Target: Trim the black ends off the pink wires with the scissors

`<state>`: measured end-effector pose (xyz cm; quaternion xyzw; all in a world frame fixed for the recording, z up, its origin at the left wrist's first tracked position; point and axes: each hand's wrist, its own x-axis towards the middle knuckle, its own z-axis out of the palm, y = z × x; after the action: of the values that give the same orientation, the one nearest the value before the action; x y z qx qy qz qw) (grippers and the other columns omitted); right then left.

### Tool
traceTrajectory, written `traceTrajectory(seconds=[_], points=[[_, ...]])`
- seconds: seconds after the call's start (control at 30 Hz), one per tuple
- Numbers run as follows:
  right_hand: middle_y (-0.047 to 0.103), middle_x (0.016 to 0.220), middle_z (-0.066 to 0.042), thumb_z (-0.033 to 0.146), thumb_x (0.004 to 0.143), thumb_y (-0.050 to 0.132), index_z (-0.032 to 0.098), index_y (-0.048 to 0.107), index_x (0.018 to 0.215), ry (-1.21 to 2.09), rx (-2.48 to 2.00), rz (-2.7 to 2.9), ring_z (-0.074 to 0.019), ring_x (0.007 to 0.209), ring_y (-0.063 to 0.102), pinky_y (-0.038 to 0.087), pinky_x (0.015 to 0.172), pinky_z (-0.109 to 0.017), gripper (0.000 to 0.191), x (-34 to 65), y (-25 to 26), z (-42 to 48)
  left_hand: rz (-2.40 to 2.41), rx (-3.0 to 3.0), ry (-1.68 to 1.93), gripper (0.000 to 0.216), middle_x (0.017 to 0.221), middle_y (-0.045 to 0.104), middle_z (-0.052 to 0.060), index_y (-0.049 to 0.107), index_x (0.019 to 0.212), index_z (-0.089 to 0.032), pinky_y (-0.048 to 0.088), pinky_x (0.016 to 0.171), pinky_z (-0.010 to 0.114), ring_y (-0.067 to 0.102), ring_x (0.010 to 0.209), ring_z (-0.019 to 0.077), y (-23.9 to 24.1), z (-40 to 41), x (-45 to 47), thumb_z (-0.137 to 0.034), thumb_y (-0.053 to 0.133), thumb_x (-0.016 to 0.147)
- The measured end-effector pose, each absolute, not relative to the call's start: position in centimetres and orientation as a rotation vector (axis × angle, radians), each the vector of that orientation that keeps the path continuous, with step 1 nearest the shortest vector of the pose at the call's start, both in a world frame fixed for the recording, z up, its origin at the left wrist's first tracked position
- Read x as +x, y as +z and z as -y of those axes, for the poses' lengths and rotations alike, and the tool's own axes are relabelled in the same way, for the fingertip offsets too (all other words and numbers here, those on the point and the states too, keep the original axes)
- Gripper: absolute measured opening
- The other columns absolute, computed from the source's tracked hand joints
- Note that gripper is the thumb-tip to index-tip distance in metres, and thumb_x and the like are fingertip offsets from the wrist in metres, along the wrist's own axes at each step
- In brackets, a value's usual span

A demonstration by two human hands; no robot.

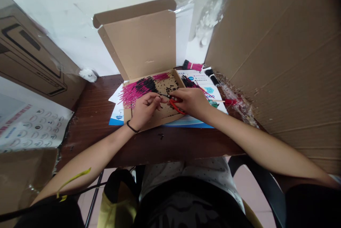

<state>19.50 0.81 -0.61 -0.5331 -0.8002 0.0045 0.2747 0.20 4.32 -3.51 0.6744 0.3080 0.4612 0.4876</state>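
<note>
My left hand (pixel 145 109) is closed in a pinch over the open cardboard box (pixel 145 48), holding a thin black wire piece (pixel 162 95) at its fingertips. My right hand (pixel 191 101) is wrapped around a small red-handled cutter (pixel 176 106), whose tip meets the wire between the two hands. Inside the box lies a heap of pink and black wire pieces (pixel 138 89), just beyond my left hand. Small black offcuts are scattered on the box floor.
The box rests on printed sheets (pixel 197 78) on a dark wooden table (pixel 93 114). Bundles of pink and black wires (pixel 192 65) lie behind. A tall cardboard wall (pixel 279 50) stands at right, a carton (pixel 26 57) at left, a red-handled tool (pixel 229 101) near the wall.
</note>
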Motion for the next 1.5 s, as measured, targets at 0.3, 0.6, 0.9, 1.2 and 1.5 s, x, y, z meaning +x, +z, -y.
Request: traceTrajectory(seconds=[0.3,0.6,0.9,1.2,1.5], points=[[0.072,0.075,-0.007,0.039,0.081,0.061,0.018,0.073,0.088,0.185,-1.483,2.058,-0.0179,0.067,0.063,0.037,0.059,-0.027,0.025,19.1,-0.5,-0.8,-0.682,1.486,1.061,0.031,0.079,0.074,0.006,0.053,0.086,-0.018,0.045,0.047,0.022,0.064,0.055,0.0112,-3.5,-4.4,0.2,-0.049,0.055,0.085],[0.07,0.074,-0.003,0.046,0.076,0.065,0.018,0.07,0.102,0.515,-1.258,1.708,-0.0133,0.066,0.06,0.042,0.06,-0.025,0.039,18.1,-1.3,-0.2,-0.745,1.631,1.214,0.027,0.093,0.07,0.007,0.06,0.086,-0.02,0.052,0.077,0.032,0.066,0.085,0.0153,-3.6,-4.0,0.7,-0.047,0.061,0.082],[0.063,0.062,0.0,0.03,0.077,0.059,0.017,0.071,0.092,0.367,-1.28,1.911,-0.0106,0.057,0.051,0.037,0.057,-0.025,0.023,19.2,1.1,-0.1,-0.965,1.831,1.333,0.023,0.082,0.069,0.003,0.067,0.075,-0.019,0.05,0.076,0.031,0.063,0.081,0.0143,-1.9,-4.4,0.0,-0.032,0.053,0.087],[0.065,0.071,-0.009,0.03,0.079,0.054,0.02,0.073,0.088,-0.114,-1.877,1.948,-0.0202,0.065,0.056,0.034,0.058,-0.032,0.023,24.4,1.2,-3.4,-1.213,2.123,1.387,0.045,0.073,0.069,0.005,0.057,0.057,-0.02,0.045,0.08,0.034,0.062,0.074,0.0163,-0.6,-8.8,-3.4,-0.04,0.039,0.093],[0.061,0.081,-0.01,0.052,0.082,0.054,0.018,0.064,0.068,0.015,-1.559,1.97,-0.0227,0.082,0.054,0.041,0.068,-0.035,0.039,25.1,1.3,-4.3,-1.307,2.307,1.308,0.042,0.07,0.067,0.004,0.06,0.06,-0.021,0.043,0.078,0.036,0.059,0.073,0.0176,-1.5,-9.4,-3.7,-0.035,0.039,0.093]])
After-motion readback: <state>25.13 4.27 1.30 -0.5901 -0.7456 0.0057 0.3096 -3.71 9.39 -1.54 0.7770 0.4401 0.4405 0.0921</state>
